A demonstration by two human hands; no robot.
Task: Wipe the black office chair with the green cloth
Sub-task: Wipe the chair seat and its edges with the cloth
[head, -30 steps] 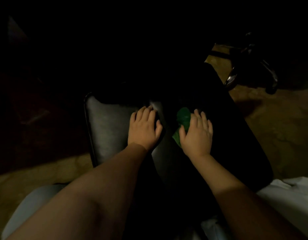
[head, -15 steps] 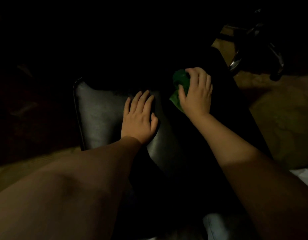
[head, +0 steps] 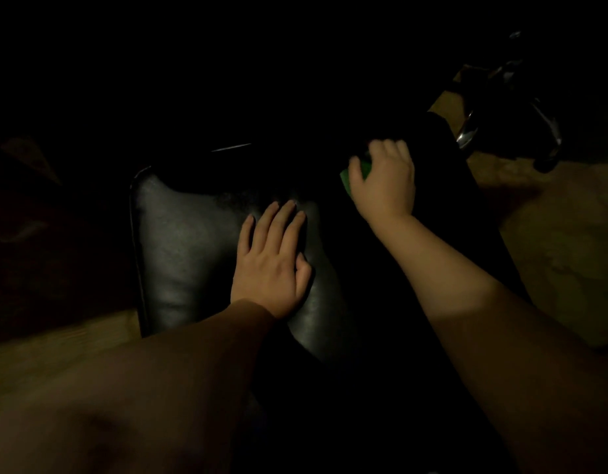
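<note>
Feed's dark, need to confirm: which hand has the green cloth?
The right hand, farther up the black office chair; green cloth peeks out by its thumb. The left hand lies flat on bare upholstery, holding nothing.

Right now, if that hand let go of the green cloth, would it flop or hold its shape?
Probably floppy: the green cloth is bunched under the right hand, only an edge showing. Likely light: one hand covers nearly all of it. It may slide, since the black chair looks smooth.

The left hand (head: 268,265), right hand (head: 384,181) and both forearms (head: 165,367) are bare.
</note>
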